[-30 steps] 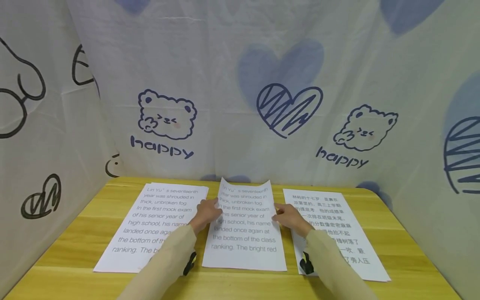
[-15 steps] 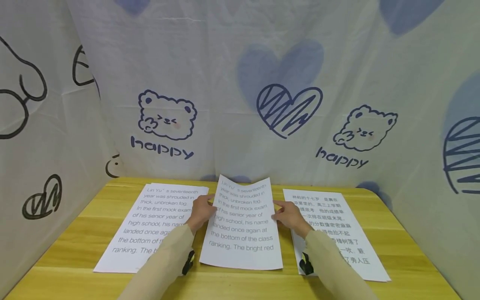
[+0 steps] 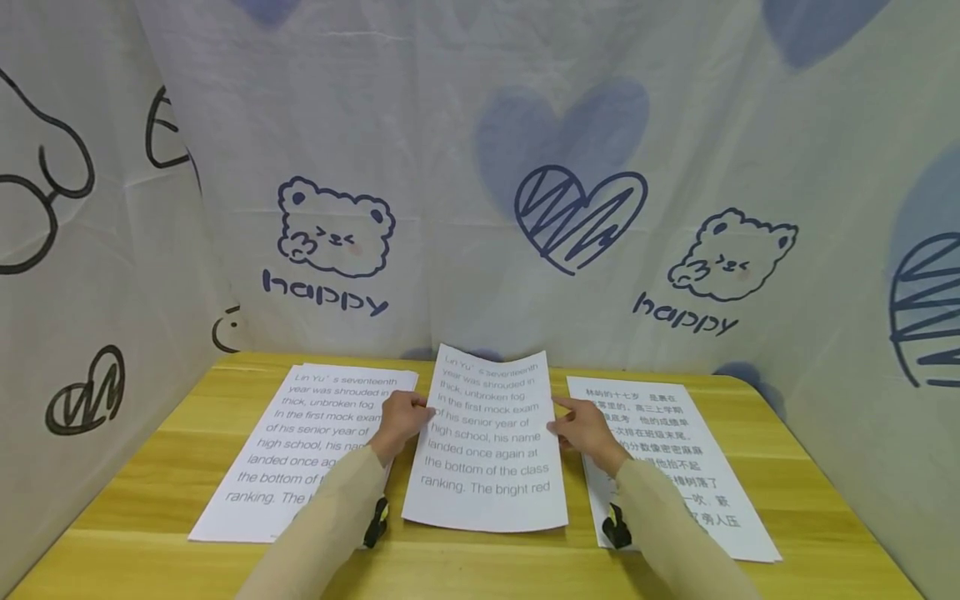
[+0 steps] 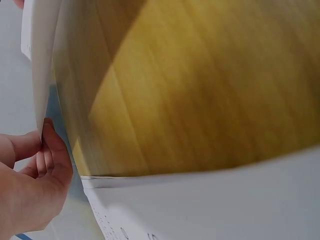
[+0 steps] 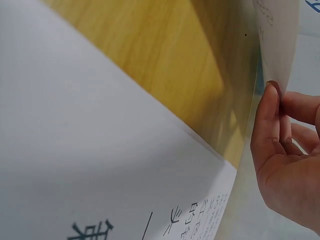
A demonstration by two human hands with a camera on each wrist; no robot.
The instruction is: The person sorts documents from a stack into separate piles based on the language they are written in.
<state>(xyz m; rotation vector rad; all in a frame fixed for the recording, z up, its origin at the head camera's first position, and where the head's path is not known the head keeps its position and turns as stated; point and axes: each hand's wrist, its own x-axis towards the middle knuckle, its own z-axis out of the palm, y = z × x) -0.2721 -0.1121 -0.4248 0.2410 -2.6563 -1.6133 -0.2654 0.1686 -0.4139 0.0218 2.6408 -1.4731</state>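
Observation:
A printed sheet of paper (image 3: 486,450) with English text hangs between both hands, lifted off the table and slightly bowed. My left hand (image 3: 401,421) pinches its left edge between thumb and fingers; the left wrist view shows this hand (image 4: 37,180) gripping the edge, bare wood below. On the opposite edge my right hand (image 3: 588,433) pinches the paper, and in the right wrist view its thumb and fingertips (image 5: 271,92) meet on the sheet. Whether it is one sheet or more, I cannot tell.
At the left lies a stack of English pages (image 3: 300,442), partly under my left forearm. Pages with Chinese characters (image 3: 675,450) lie at the right, partly covered by my right arm. The wooden table (image 3: 480,571) ends at a printed cloth (image 3: 450,208) behind and at both sides.
The middle sheet has risen off the table between both hands. Its top edge is higher and its bottom edge has lifted slightly. The side stacks have stayed put.

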